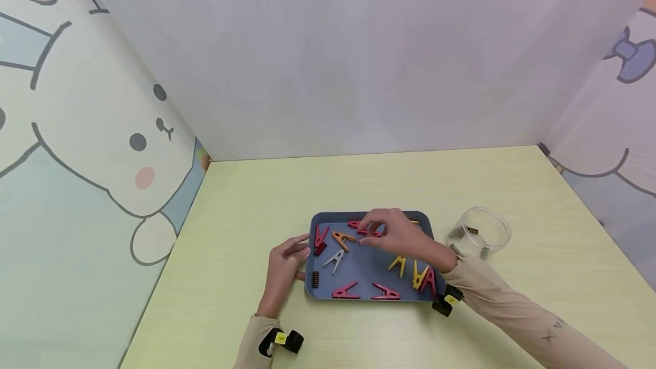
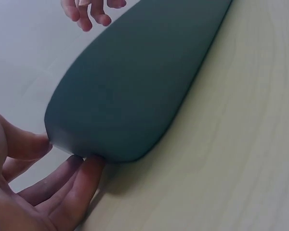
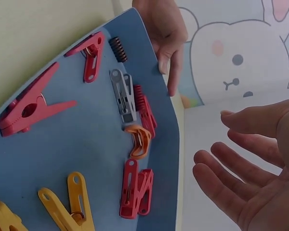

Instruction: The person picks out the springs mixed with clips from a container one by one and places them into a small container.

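My left hand (image 1: 283,272) rests its fingers against the left wall of a blue-grey tray (image 1: 359,295). In the left wrist view its fingertips touch the tray's outer end. Over the back middle of the tray hovers my right hand (image 1: 397,235), near a red clip. The right wrist view shows its thumb (image 3: 255,120) and fingers spread apart with nothing between them. Spring clips lie in the tray: orange (image 3: 138,142), grey (image 3: 123,96), yellow (image 3: 70,202) and several red ones (image 3: 31,108). A small dark coil (image 1: 315,279) sits at the left front corner, and a red one near the grey clip.
A clear round container (image 1: 482,229) with dark coils inside stands right of the tray, behind my right forearm. The pale wooden table (image 1: 246,204) ends at a white back wall (image 1: 353,73). Side panels carry cartoon rabbit (image 1: 102,130) drawings.
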### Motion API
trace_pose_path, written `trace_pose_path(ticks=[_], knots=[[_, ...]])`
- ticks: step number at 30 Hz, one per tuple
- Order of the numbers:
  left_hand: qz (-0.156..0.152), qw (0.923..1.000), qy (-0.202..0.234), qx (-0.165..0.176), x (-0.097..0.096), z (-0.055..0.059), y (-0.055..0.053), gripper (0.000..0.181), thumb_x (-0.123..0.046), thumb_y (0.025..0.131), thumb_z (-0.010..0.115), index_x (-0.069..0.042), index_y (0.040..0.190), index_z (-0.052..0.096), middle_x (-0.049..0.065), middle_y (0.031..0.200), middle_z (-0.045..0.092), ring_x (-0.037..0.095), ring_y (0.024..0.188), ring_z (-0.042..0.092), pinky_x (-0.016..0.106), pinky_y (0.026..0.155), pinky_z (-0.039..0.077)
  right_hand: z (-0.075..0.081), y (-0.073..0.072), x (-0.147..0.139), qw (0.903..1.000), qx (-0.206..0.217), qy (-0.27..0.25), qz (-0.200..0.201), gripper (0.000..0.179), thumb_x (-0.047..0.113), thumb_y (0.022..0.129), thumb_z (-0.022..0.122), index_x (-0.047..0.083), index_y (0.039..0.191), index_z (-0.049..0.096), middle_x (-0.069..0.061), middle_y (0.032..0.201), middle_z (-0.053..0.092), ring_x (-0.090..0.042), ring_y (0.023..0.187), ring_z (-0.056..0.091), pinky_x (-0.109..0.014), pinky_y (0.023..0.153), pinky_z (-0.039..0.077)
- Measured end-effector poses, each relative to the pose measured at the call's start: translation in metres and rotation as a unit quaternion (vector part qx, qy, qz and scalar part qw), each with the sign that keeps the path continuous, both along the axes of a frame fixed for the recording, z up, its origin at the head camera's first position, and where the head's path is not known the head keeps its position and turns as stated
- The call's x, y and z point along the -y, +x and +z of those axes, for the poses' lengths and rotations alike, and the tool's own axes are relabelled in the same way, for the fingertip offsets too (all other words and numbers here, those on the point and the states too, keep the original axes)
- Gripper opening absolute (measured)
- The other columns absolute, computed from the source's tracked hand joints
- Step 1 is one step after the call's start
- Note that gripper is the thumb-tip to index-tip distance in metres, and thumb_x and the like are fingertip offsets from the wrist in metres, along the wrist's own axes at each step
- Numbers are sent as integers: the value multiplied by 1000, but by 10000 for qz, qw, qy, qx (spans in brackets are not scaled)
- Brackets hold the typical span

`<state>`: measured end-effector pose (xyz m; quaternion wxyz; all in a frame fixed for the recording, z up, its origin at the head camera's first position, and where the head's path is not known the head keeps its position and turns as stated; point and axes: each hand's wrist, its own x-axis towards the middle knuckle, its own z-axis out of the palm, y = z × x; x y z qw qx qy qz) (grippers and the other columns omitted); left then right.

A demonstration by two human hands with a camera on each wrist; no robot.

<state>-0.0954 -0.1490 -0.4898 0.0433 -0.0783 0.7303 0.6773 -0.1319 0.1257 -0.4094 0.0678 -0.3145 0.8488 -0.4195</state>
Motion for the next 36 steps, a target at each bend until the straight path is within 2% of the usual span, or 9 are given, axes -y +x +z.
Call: trace_pose_path(ticks=[5,14,22,30,36], knots=[[47,10000,-39,6,0,0,0,32,-5,86,64,-17,116,69,15,105,65,26,86,65,43,49,57,-2,-3,4,10000,-36,40,82,16,16,83,73,18,98,68,-1,96,64,-12,82,60,-27,67,54],[51,10000,-38,5,-2,1,0,33,-5,86,64,-16,116,69,15,105,65,26,87,65,43,49,57,-5,-8,12,9999,-13,14,141,17,14,82,74,16,98,68,6,89,62,-9,77,58,-27,65,52],[64,9999,-78,16,-2,2,0,33,-4,86,64,-15,117,69,15,105,65,26,86,65,43,49,57,-7,-10,25,9993,243,-87,262,14,12,83,73,15,96,69,-6,92,65,-12,77,57,-27,65,52],[42,10000,-14,43,0,2,0,34,-4,86,63,-14,118,68,16,106,64,26,85,65,44,49,57,-14,-13,38,9983,440,32,388,12,11,83,73,15,94,70,-8,96,66,-10,76,60,-26,66,53],[1,10000,23,57,0,1,-1,33,-5,86,64,-14,118,68,16,105,64,27,84,66,44,49,57,-16,-14,45,9977,496,124,444,13,8,82,73,9,95,70,-9,97,66,-12,77,61,-25,67,53]])
